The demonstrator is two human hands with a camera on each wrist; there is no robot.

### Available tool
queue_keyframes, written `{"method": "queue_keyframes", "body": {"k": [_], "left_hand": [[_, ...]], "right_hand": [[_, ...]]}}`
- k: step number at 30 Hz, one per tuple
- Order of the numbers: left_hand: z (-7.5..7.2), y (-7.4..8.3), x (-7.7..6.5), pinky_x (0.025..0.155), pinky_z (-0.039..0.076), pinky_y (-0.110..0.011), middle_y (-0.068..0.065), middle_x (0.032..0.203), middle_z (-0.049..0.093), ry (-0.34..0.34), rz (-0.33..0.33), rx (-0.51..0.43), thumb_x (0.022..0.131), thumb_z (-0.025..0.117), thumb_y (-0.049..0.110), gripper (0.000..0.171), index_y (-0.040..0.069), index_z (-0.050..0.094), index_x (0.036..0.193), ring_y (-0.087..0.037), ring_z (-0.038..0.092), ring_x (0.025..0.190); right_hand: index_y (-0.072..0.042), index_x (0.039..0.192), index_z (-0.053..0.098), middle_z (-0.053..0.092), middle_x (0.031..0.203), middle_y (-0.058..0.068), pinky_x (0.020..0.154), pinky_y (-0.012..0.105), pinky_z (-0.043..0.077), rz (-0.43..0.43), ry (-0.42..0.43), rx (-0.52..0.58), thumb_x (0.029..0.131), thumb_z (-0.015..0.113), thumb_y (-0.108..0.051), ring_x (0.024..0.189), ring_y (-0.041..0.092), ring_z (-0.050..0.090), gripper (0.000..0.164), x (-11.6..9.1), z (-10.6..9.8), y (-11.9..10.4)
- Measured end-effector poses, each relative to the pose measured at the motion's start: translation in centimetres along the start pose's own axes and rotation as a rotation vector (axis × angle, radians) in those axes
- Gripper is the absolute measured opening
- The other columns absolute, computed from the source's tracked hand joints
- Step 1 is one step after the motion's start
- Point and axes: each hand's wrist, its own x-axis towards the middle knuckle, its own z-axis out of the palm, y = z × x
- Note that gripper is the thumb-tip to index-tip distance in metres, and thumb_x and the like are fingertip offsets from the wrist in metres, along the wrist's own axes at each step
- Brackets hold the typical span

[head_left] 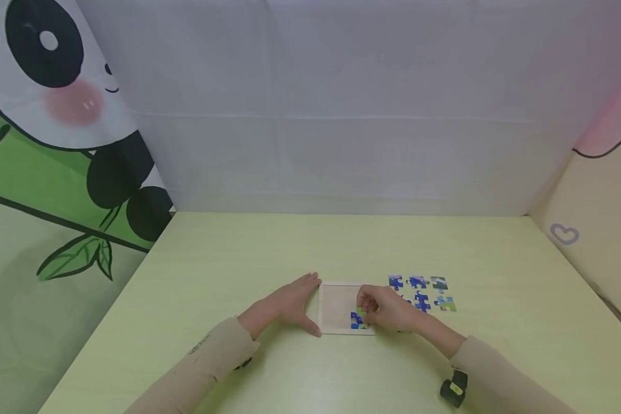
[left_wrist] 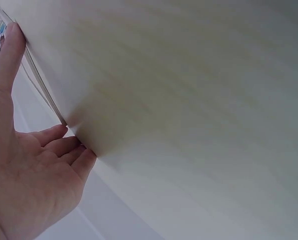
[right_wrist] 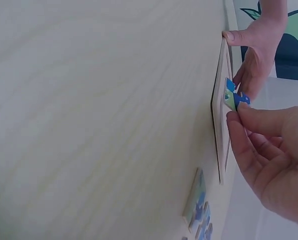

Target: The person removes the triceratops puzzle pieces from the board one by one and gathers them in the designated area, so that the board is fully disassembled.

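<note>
A shallow wooden puzzle tray (head_left: 336, 307) lies on the table between the two hands. My left hand (head_left: 294, 302) spreads along the tray's left edge, the thumb at the near corner and the fingers at the far corner. In the left wrist view, the left hand (left_wrist: 44, 165) touches the tray's rim (left_wrist: 44, 92) with largely straight fingers. Over the tray's right part, my right hand (head_left: 388, 307) pinches a blue and green jigsaw piece (right_wrist: 237, 97) between thumb and fingertips. The fingers partly hide blue and green puzzle (head_left: 357, 322) at the tray's near right.
Several loose jigsaw pieces (head_left: 421, 300) lie in rows on the table right of the tray, some hidden behind the right hand. A pale wall (head_left: 331, 167) stands behind the table (head_left: 227, 247). A printed panda panel (head_left: 57, 172) is at the left.
</note>
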Motion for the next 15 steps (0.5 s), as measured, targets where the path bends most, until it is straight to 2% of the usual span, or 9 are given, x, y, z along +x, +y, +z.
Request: {"method": "queue_keyframes", "body": {"k": [7, 15], "left_hand": [[0.0, 0.0, 0.0, 0.111, 0.021, -0.041, -0.013, 0.150, 0.016, -0.008, 0.030, -0.016, 0.059, 0.077, 0.055, 0.113, 0.002, 0.023, 0.142, -0.027, 0.013, 0.138], [0.2, -0.4, 0.0, 0.111, 0.020, -0.040, -0.011, 0.151, 0.015, 0.000, 0.012, -0.002, 0.057, 0.076, 0.059, 0.115, 0.004, 0.022, 0.143, -0.025, 0.013, 0.138]], "right_hand": [[-0.006, 0.089, 0.053, 0.055, 0.081, 0.001, 0.063, 0.022, 0.051, -0.026, -0.024, 0.028, 0.079, 0.065, 0.003, 0.072, 0.010, 0.055, 0.018, -1.3, -1.9, 0.4], [-0.002, 0.088, 0.052, 0.055, 0.077, 0.002, 0.063, 0.023, 0.052, -0.046, -0.014, 0.013, 0.078, 0.064, 0.006, 0.069, 0.009, 0.056, 0.018, -3.1, -5.0, 1.5]]}}
